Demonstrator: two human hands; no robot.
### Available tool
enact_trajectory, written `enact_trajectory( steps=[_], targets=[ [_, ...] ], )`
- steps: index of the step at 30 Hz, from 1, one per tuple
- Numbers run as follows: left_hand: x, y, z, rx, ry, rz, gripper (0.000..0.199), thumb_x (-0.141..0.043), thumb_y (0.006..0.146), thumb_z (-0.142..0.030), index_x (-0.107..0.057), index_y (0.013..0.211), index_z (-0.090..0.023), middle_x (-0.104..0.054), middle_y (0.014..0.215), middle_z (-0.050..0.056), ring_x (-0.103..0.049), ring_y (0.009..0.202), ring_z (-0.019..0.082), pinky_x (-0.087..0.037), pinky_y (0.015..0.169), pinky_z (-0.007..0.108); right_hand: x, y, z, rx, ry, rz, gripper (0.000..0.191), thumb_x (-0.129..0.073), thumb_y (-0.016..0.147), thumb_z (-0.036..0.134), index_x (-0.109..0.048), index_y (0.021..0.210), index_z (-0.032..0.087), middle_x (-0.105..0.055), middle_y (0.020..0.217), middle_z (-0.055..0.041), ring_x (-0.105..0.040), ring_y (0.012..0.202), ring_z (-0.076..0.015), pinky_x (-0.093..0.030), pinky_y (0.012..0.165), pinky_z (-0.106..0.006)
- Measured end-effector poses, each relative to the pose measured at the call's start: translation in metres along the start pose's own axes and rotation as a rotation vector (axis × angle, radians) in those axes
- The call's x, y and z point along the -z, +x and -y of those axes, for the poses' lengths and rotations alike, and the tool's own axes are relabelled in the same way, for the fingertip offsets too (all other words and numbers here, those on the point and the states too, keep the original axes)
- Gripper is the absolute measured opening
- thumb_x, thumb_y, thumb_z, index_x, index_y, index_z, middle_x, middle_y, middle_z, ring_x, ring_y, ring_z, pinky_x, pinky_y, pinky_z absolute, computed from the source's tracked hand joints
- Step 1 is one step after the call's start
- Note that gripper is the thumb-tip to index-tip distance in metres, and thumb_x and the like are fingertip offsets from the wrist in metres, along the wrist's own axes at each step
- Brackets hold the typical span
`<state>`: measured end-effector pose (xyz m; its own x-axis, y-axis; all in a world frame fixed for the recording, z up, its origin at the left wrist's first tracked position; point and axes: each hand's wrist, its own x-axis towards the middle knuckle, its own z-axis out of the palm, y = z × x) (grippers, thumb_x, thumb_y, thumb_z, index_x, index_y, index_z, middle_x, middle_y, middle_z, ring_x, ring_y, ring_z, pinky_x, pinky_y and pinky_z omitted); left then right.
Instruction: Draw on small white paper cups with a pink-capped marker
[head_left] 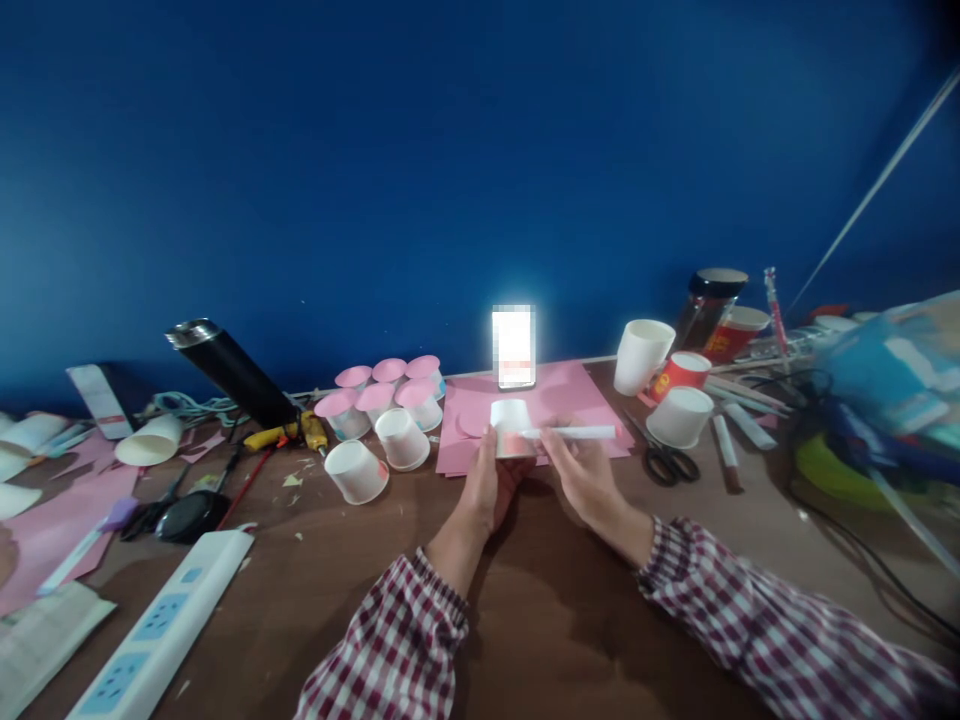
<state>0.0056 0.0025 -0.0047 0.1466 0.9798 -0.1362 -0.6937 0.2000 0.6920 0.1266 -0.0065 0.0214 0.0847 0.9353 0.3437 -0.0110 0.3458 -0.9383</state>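
In front of me, my left hand (489, 490) is wrapped round a small white paper cup (510, 416), its fingers passing beneath the lower end. My right hand (589, 475) pinches a slim white pen-like stick (589, 432). The left end of the stick is close to the cup's side; whether it touches, I cannot tell. Just behind both hands lie sheets of pink paper (581, 392). To the left stand two plain paper cups (356, 472) and several cups topped with pink discs (389, 371).
A lit phone (514, 345) stands against the blue wall. Rightward are black-handled scissors (671, 464), white cups (680, 417), a red cup (681, 375) and a dark-lidded jar (712, 305). At left are a power strip (169, 620), a yellow glue gun (289, 435) and a tilted black flask (236, 375).
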Motion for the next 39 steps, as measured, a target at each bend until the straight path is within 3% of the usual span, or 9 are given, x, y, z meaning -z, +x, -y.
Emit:
enact_trajectory(
  steps=[18, 25, 39],
  targets=[
    [-0.0026, -0.0019, -0.0004, -0.005, 0.037, 0.021, 0.044, -0.049, 0.086, -0.05, -0.063, 0.104, -0.012, -0.07, 0.097, 0.011, -0.064, 0.089, 0.022, -0.047, 0.084, 0.036, -0.0014, -0.0016, -0.0017, 0.009, 0.004, 0.014, 0.022, -0.059, 0.083, 0.04, -0.057, 0.079, 0.018, -0.061, 0.067, -0.001, -0.058, 0.064, -0.0154, -0.048, 0.06, -0.026],
    [-0.0028, -0.003, -0.0006, -0.009, 0.044, 0.035, 0.045, -0.047, 0.087, -0.05, -0.062, 0.107, -0.012, -0.069, 0.102, 0.012, -0.064, 0.096, 0.024, -0.047, 0.09, 0.039, -0.0004, -0.0032, -0.0028, 0.027, -0.025, 0.085, 0.017, -0.057, 0.085, 0.036, -0.057, 0.082, 0.019, -0.06, 0.069, -0.0006, -0.058, 0.063, -0.0143, -0.046, 0.057, -0.024],
    [-0.0017, -0.002, -0.0005, -0.004, 0.05, 0.024, 0.046, -0.049, 0.086, -0.051, -0.063, 0.106, -0.013, -0.07, 0.102, 0.012, -0.064, 0.095, 0.024, -0.046, 0.087, 0.038, 0.0005, -0.0004, -0.0012, 0.016, -0.006, 0.049, 0.019, -0.057, 0.085, 0.036, -0.056, 0.078, 0.018, -0.061, 0.067, -0.0008, -0.059, 0.064, -0.0157, -0.048, 0.059, -0.026]
  ],
)
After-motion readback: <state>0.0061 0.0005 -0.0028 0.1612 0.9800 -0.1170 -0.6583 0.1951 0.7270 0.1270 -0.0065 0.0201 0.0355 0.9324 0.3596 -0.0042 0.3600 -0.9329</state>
